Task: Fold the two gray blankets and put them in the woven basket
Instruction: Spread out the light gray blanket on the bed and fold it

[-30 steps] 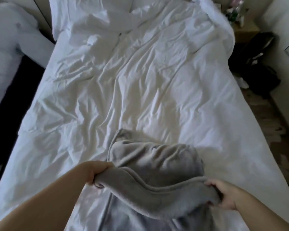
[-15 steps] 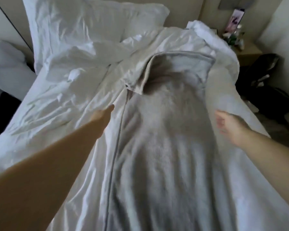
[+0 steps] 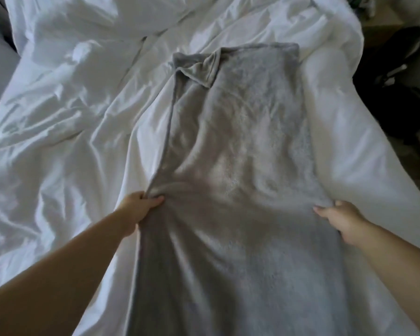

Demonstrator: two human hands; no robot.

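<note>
A gray fleece blanket (image 3: 240, 166) lies stretched lengthwise as a long strip down the white bed, its far left corner flipped over. My left hand (image 3: 141, 207) pinches the blanket's left edge about halfway along. My right hand (image 3: 340, 219) grips the right edge at the same height. Only one gray blanket is visible, and no woven basket is in sight.
The rumpled white duvet (image 3: 70, 141) covers the bed, with pillows (image 3: 83, 18) at the head. Dark bags (image 3: 398, 93) sit on the floor to the right of the bed, beside a nightstand (image 3: 386, 25).
The blanket went from a bunched fold held near me to a long strip flung out over the bed. My hands let go, then gripped its side edges midway.
</note>
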